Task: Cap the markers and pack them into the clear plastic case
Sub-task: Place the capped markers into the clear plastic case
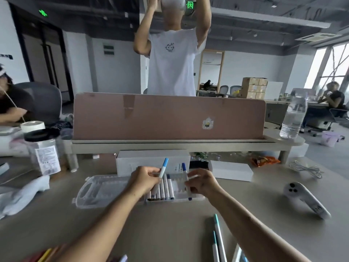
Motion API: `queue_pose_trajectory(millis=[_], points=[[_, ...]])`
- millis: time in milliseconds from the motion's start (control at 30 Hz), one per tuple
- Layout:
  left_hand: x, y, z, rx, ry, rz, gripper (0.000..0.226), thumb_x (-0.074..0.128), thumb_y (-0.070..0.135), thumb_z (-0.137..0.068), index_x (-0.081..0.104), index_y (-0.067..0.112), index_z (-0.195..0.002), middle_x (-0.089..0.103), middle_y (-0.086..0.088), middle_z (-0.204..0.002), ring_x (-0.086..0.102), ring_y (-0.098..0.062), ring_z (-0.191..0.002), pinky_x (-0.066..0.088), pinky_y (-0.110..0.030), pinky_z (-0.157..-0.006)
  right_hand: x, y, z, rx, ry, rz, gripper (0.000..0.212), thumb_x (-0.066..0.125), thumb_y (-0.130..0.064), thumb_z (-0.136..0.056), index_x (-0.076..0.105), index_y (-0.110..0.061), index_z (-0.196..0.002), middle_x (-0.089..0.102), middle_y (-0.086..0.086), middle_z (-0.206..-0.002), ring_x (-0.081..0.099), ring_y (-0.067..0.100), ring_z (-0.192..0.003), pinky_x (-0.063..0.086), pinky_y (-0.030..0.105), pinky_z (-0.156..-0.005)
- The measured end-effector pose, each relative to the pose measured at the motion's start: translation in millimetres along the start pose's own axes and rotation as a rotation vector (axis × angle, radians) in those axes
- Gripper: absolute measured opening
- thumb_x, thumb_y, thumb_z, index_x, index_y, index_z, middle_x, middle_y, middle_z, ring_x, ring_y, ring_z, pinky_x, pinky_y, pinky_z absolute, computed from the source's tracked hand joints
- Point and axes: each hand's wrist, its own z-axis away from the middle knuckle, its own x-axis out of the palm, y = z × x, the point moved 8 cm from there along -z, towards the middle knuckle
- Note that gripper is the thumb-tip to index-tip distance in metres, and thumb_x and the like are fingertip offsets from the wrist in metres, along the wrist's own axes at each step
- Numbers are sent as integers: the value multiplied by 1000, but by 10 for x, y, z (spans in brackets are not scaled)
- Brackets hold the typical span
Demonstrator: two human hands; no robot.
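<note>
fingers of the left hand (145,179) pinch the light-blue marker (164,167), right hand (201,183) the dark-blue marker (185,176); likely light, stiff, slick: hold mid-barrel.

Of the person, only two arms show. The left hand (145,181) and the right hand (202,183) are bare. The left forearm (98,224) and the right forearm (255,229) are bare too, uncovered all the way to the bottom edge of the view, slim and smooth in outline. Finer detail of the skin is too blurred to tell.
</note>
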Motion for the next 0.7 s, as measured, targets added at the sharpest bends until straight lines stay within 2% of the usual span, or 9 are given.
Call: queue_pose_trajectory(millis=[33, 100, 133, 200, 333, 500, 600, 700], points=[[-16, -26, -18, 4, -13, -12, 39, 74, 11, -84, 69, 23, -121, 72, 3, -94, 69, -16, -88, 56, -31, -81, 60, 31, -54, 4, 7, 32, 25, 60, 23, -78, 60, -2, -82, 69, 20, -71, 68, 27, -60, 59, 52, -70], [-28, -84, -65, 21, -41, -40, 51, 74, 13, -86, 60, 27, -133, 72, 1, -98, 68, -18, -90, 51, -23, -72, 178, 92, -166, 36, 17, 73, 24, 67, 20, -74, 61, -2, -82, 69, 19, -73, 66, 28, -62, 59, 46, -65], [-22, -112, -95, 29, -55, -55, 56, 74, 14, -86, 55, 30, -137, 73, 0, -97, 69, -18, -90, 50, -22, -70, 230, 113, -217, 54, 18, 98, 26, 74, 17, -70, 61, -3, -82, 68, 18, -74, 66, 27, -61, 59, 43, -63], [2, -164, -145, 30, -80, -64, 60, 72, 14, -87, 50, 34, -139, 73, 0, -94, 69, -18, -90, 52, -25, -75, 305, 143, -308, 85, 28, 173, 31, 83, 10, -64, 61, -5, -81, 68, 16, -73, 67, 28, -61, 61, 46, -67], [68, -176, -185, 52, -123, -72, 51, 67, 10, -91, 56, 32, -135, 72, 5, -100, 67, -12, -90, 57, -29, -84, 376, 140, -412, 80, 51, 317, 31, 88, -1, -64, 62, -7, -81, 68, 8, -63, 64, 19, -49, 61, 35, -62], [109, -171, -234, 61, -138, -102, 44, 66, 14, -92, 59, 31, -132, 70, 4, -112, 68, -13, -95, 57, -29, -86, 396, 141, -464, 64, 29, 376, 29, 88, -4, -64, 62, -8, -76, 68, 5, -59, 66, 21, -53, 62, 40, -69], [129, -166, -238, 70, -158, -109, 46, 66, 14, -92, 58, 29, -134, 69, 3, -116, 68, -15, -97, 58, -31, -86, 372, 148, -472, 1, -15, 389, 24, 87, -5, -65, 65, -12, -73, 68, 6, -65, 63, 21, -56, 58, 43, -70], [161, -174, -235, 90, -186, -138, 49, 68, 17, -91, 56, 28, -136, 69, 6, -112, 67, -14, -96, 56, -26, -83, 386, 124, -430, -132, -69, 511, 24, 87, -16, -67, 69, -32, -73, 71, -4, -86, 63, 16, -75, 53, 45, -83]])
